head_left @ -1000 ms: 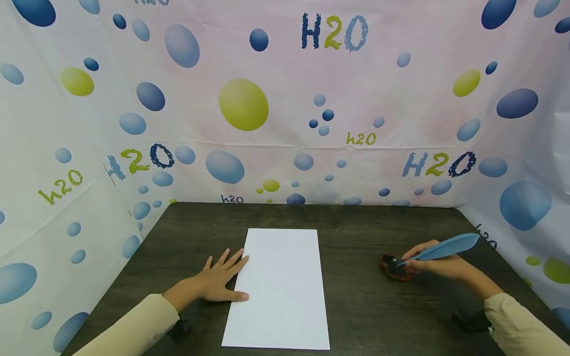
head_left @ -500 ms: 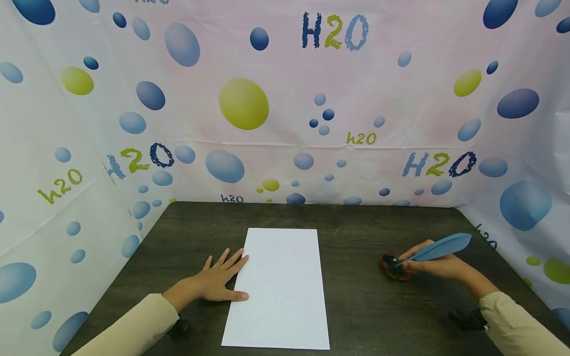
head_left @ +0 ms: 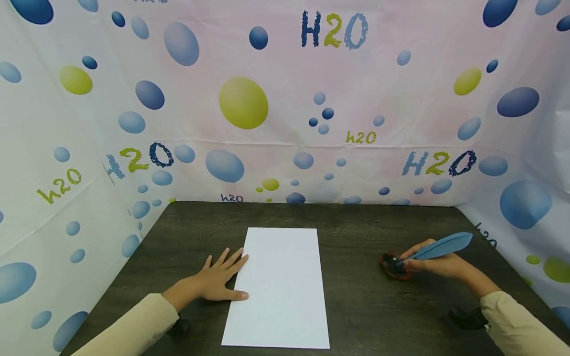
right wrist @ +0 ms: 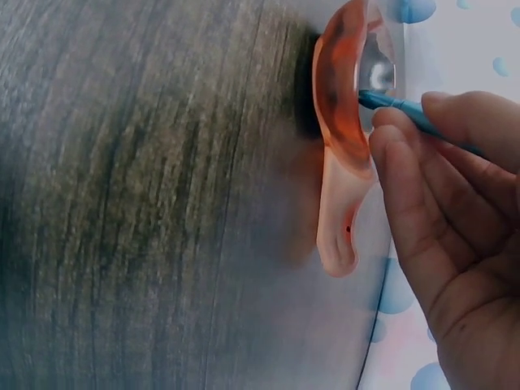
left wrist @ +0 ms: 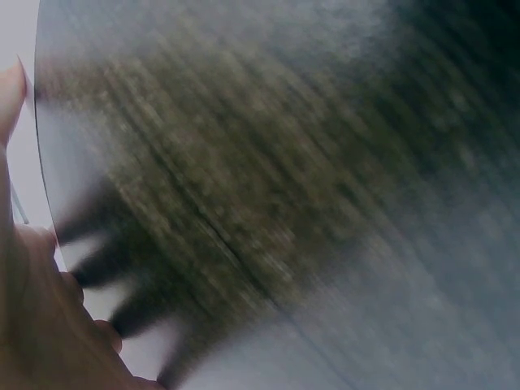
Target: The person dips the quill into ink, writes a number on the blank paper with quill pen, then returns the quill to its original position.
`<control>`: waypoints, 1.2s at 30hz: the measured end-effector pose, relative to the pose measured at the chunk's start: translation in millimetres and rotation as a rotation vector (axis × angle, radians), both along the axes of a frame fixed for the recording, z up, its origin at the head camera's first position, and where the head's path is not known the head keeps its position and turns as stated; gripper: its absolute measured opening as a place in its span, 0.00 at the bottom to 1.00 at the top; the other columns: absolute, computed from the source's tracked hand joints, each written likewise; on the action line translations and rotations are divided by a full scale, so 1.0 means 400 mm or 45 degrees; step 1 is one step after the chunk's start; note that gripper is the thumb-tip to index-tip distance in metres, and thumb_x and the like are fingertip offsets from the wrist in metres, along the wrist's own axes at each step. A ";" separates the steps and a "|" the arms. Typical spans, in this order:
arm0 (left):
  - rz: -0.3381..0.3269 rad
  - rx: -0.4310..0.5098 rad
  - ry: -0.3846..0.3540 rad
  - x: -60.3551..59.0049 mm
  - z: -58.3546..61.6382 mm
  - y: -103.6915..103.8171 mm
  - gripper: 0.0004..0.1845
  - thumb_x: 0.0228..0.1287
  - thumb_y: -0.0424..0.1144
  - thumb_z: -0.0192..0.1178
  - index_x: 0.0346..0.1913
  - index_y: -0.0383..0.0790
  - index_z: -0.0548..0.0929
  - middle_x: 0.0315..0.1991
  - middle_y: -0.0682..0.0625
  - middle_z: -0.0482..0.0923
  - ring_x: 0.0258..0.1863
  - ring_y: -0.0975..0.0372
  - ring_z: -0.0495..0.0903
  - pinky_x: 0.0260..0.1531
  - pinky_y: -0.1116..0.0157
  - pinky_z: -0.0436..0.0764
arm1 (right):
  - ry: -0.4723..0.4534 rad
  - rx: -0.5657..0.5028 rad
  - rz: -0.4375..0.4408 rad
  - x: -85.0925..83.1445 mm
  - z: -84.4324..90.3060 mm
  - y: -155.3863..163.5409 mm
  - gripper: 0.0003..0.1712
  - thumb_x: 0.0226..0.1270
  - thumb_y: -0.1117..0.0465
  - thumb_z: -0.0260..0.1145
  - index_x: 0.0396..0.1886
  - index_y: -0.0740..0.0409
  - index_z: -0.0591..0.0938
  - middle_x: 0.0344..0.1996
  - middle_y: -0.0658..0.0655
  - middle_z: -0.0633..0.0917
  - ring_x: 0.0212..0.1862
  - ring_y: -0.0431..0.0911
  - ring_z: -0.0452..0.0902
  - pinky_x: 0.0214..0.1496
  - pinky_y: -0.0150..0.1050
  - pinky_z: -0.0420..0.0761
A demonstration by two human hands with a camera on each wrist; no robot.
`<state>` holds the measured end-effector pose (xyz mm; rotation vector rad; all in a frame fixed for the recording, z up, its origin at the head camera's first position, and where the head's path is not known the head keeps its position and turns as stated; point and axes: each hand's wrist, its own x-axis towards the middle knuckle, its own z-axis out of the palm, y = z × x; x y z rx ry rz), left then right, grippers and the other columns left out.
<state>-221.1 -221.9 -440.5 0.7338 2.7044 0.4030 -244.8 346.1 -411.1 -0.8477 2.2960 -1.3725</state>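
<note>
Slightly further left — right hand (head_left: 438, 267), blue quill (head_left: 445, 246).

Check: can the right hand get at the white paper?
Probably yes: only the orange dish and its contents lie between the right hand and the white paper; the left hand rests on the opposite edge.

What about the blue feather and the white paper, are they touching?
Apart. In the head view, the right hand holds the blue feather, and dark table shows between it and the white paper.

Right wrist view: right grip (right wrist: 467, 236) cut off, quill (right wrist: 401, 106) partly hidden.
</note>
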 end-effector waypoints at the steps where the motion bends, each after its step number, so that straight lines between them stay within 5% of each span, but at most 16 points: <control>1: -0.001 0.004 -0.003 -0.001 -0.002 -0.001 0.53 0.57 0.72 0.54 0.77 0.47 0.48 0.78 0.44 0.37 0.74 0.39 0.35 0.59 0.27 0.34 | 0.012 -0.004 0.006 -0.001 -0.001 0.000 0.14 0.68 0.73 0.56 0.45 0.86 0.76 0.35 0.60 0.88 0.38 0.42 0.85 0.38 0.36 0.84; 20: 0.031 -0.038 0.019 -0.019 -0.037 -0.011 0.54 0.53 0.76 0.52 0.77 0.54 0.46 0.78 0.53 0.34 0.75 0.46 0.32 0.62 0.30 0.34 | 0.086 -0.027 0.016 0.003 -0.003 -0.013 0.12 0.66 0.75 0.58 0.42 0.85 0.77 0.31 0.60 0.88 0.33 0.42 0.85 0.34 0.39 0.84; 36: 0.003 -0.010 0.003 0.005 0.005 0.000 0.52 0.57 0.71 0.54 0.77 0.49 0.47 0.78 0.45 0.37 0.74 0.39 0.35 0.60 0.27 0.35 | 0.068 0.062 -0.058 0.005 0.006 -0.013 0.13 0.68 0.72 0.58 0.43 0.82 0.79 0.31 0.62 0.87 0.33 0.41 0.83 0.35 0.39 0.84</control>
